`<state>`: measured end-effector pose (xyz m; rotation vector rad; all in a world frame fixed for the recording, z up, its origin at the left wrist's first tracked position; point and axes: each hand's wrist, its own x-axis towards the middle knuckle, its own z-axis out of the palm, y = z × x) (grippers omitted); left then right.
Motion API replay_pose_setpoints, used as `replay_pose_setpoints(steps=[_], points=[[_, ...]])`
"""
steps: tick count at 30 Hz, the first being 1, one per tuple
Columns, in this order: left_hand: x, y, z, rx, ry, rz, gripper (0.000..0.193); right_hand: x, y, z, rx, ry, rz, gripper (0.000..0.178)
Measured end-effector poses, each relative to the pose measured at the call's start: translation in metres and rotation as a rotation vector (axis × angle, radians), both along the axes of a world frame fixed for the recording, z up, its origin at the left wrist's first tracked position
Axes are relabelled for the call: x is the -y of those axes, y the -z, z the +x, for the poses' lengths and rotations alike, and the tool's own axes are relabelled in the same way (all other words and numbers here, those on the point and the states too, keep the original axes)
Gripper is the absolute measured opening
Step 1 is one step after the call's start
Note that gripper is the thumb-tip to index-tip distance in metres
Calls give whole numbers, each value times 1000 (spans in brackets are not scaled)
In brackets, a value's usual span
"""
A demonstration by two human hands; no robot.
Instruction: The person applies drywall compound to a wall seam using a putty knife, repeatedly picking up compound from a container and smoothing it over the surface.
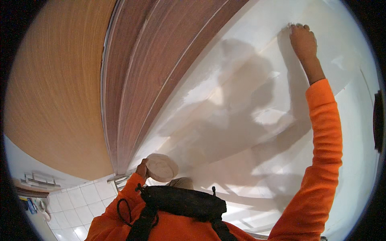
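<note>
Low by my waist, my left hand (pixel 141 168) is closed on the side of a round, pale bowl (pixel 156 178). Whitish paste or powder (pixel 162 165) appears inside it. My right arm reaches far up and to the right, with my right hand (pixel 304 42) against the white wall (pixel 237 140). Its fingers are curled together at the wall's surface. Whatever they may grip is hidden or too small to make out. Patchy white smears and faint tan lines cross the wall around the hand.
A dark brown wooden door frame (pixel 136 72) borders the wall on the left, beside a lighter wooden door (pixel 60 80). White floor tiles (pixel 82 201) show at lower left. A dark object (pixel 378 120) sits at the right edge. Black straps and a pouch (pixel 183 201) cross my chest.
</note>
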<state>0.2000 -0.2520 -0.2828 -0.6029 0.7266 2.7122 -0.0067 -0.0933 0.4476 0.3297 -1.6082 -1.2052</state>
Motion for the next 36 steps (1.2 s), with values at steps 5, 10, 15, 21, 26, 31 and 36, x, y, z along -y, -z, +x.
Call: replay_pose_setpoints(steps=[5,10,15,21,26,31,36], points=[[10,20,12,67,-83,-52,53,-8,91,-16,244,40,-64,34],[18,-1,21,75,-78,-101,53,-33,229,-22,383,-177,51,34],[18,3,27,90,-89,-115,53,-14,345,-1,611,-19,-185,38],[31,35,21,134,-105,-121,54,-12,465,-6,796,35,-252,42],[34,43,18,53,-177,-2,56,-20,538,8,884,53,-171,32],[42,14,34,154,-173,-37,55,13,474,53,1545,201,-628,39],[29,31,27,70,-158,-44,57,-79,384,48,1738,-743,-1161,41]])
